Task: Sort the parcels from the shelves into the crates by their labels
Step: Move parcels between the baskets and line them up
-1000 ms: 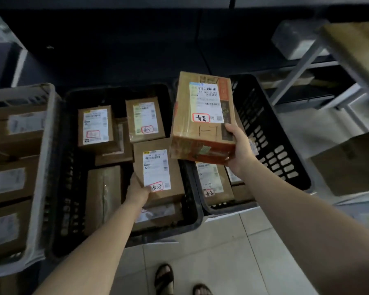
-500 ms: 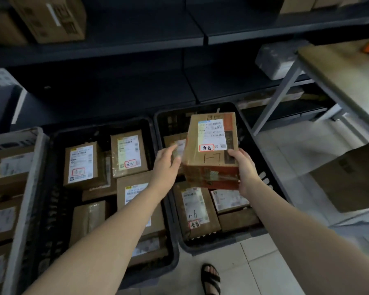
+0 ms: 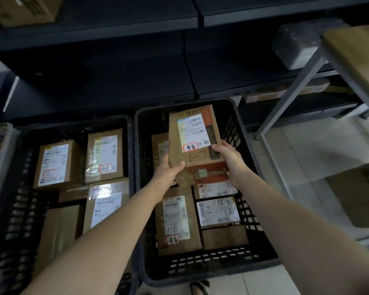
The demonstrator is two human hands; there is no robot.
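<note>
A brown cardboard parcel (image 3: 195, 137) with a white label, a red-circled mark and "1-7" written on it is held over the right black crate (image 3: 202, 273). My left hand (image 3: 168, 172) grips its near left corner, thumb on top. My right hand (image 3: 230, 160) grips its near right edge. Below it in that crate lie several labelled parcels, one marked "1-6" (image 3: 176, 222). The left black crate (image 3: 19, 209) holds several other labelled parcels (image 3: 103, 156).
Dark metal shelving (image 3: 136, 24) runs across the back, with a cardboard box (image 3: 24, 9) at top left. A grey crate (image 3: 0, 150) stands at far left. A metal-framed table (image 3: 354, 52) is at right, a wrapped grey parcel (image 3: 294, 47) behind it. My sandalled foot (image 3: 198, 288) shows below.
My left hand left the parcel in the left crate, came across and took hold of the held parcel. Both hands have carried it deeper over the right crate.
</note>
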